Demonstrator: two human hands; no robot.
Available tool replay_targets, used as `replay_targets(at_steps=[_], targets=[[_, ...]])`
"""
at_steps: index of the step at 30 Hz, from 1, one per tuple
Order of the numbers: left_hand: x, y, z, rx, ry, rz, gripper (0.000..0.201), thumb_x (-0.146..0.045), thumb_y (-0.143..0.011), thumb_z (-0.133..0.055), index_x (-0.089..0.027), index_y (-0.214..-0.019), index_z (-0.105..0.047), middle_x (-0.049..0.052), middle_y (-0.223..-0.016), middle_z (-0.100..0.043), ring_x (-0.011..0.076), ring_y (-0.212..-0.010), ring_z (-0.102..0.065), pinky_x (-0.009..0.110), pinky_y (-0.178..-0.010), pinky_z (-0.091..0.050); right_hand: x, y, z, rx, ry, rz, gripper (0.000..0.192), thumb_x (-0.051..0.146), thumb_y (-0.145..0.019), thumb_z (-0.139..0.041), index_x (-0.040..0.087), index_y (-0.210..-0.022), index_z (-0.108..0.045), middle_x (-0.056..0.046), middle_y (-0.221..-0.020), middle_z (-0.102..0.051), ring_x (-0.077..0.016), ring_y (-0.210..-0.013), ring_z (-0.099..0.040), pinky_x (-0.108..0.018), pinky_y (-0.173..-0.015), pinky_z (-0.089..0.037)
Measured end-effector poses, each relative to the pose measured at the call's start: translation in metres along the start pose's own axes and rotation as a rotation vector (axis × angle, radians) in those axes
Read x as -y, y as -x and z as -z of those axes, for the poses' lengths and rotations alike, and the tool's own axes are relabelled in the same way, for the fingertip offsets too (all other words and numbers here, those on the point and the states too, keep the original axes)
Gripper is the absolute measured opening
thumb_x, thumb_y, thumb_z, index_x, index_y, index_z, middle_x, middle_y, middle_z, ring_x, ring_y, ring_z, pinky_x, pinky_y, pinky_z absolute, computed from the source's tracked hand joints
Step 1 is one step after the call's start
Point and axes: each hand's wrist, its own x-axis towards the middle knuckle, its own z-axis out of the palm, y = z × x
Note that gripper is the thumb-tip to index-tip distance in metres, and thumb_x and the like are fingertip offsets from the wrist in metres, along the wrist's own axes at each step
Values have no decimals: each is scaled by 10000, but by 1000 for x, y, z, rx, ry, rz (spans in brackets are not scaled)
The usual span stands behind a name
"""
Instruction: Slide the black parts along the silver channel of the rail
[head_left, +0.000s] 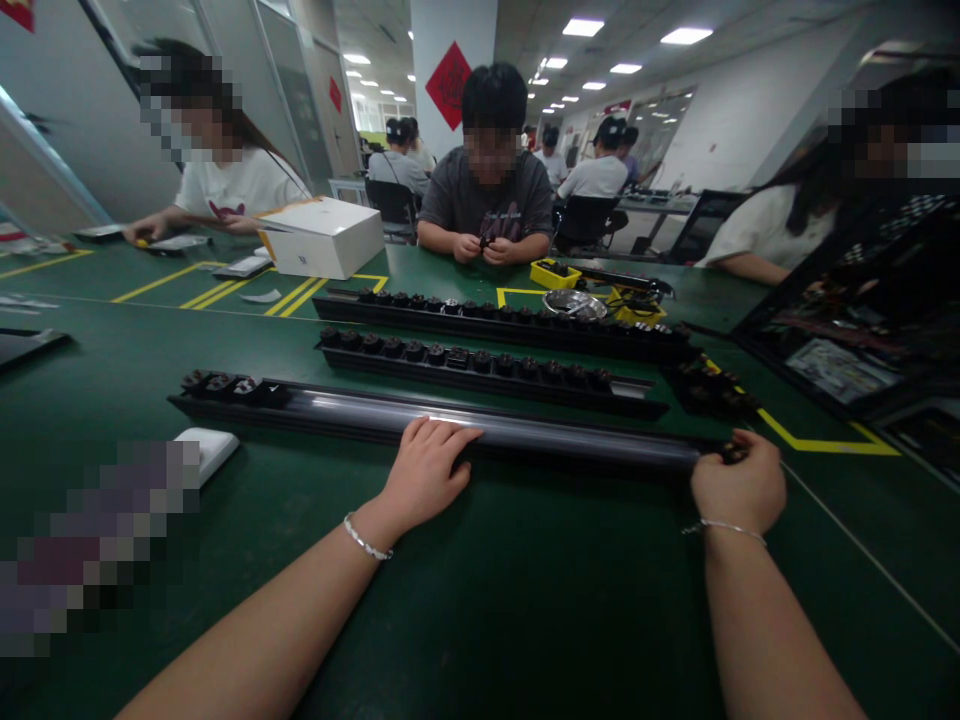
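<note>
The left hand (427,470) lay flat and open on the near rail (450,420), with its fingers spread over the shiny top and pressing down on it. The right hand (739,488) was curled at the right end of the same rail, fingers bent around a small dark part (733,453) there; I could not tell how tight the pinch was. The rail was long and black and lay across the green table (525,600) just past both hands, running from left to right. A few black plugs (225,385) sat in its left end, well apart from the left hand. Two more rails (487,365) full of black plugs lay behind it, one after the other. A white box (324,236) stood farther back on the left, and no writing on it could be read. A red diamond sign (448,85) hung on the pillar, but its mark was too small to read. A yellow tray (555,273) and a metal bowl (574,304) sat near a person in a grey shirt (487,200), whose hands held a small dark part. A white pad (204,450) lay near the left arm.
</note>
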Motion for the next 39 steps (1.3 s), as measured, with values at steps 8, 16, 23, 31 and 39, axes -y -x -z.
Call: replay_targets(at_steps=[8, 16, 23, 31, 39], targets=[[0, 0, -1, -6, -4, -3, 437, -225, -791, -546, -292, -1222, -515, 18, -1144, -607, 214, -1087, -512, 440, -1042, -260, -6, -4, -4, -29, 12, -1, 498, 207, -652, -522, 187, -1148, -569, -105, -1101, -623, -281, -1005, -576, -432, -908, -437], [1, 0, -1, -12, -2, -8, 436, -231, -795, -541, -295, -1225, -507, 19, -1164, -607, 215, -1102, -508, 443, -1043, -252, -10, -7, -4, -44, 19, -28, 498, 197, -646, -527, 180, -1141, -578, -126, -1099, -628, -299, -1007, -585, -461, -906, -447], [1, 0, -1, -4, 2, -4, 436, -229, -795, -538, -291, -1226, -509, 23, -1154, -608, 218, -1094, -511, 447, -1042, -258, -12, -8, -5, -64, 13, -17, 505, 211, -638, -519, 183, -1138, -583, -119, -1091, -634, -304, -1003, -589, -455, -900, -450], [1, 0, -1, -2, 4, -2, 431, -230, -800, -536, -293, -1226, -510, 24, -1157, -608, 220, -1095, -509, 449, -1036, -259, -18, -11, -5, -86, 6, -34, 519, 227, -621, -532, 186, -1136, -585, -106, -1082, -635, -293, -987, -592, -451, -901, -446], [1, 0, -1, -5, -3, -1, 441, -227, -792, -544, -294, -1227, -515, 21, -1151, -609, 213, -1083, -519, 446, -1046, -258, -23, -15, -5, -123, -6, -27, 502, 237, -604, -527, 175, -1097, -600, -113, -1033, -619, -295, -990, -572, -452, -900, -438]])
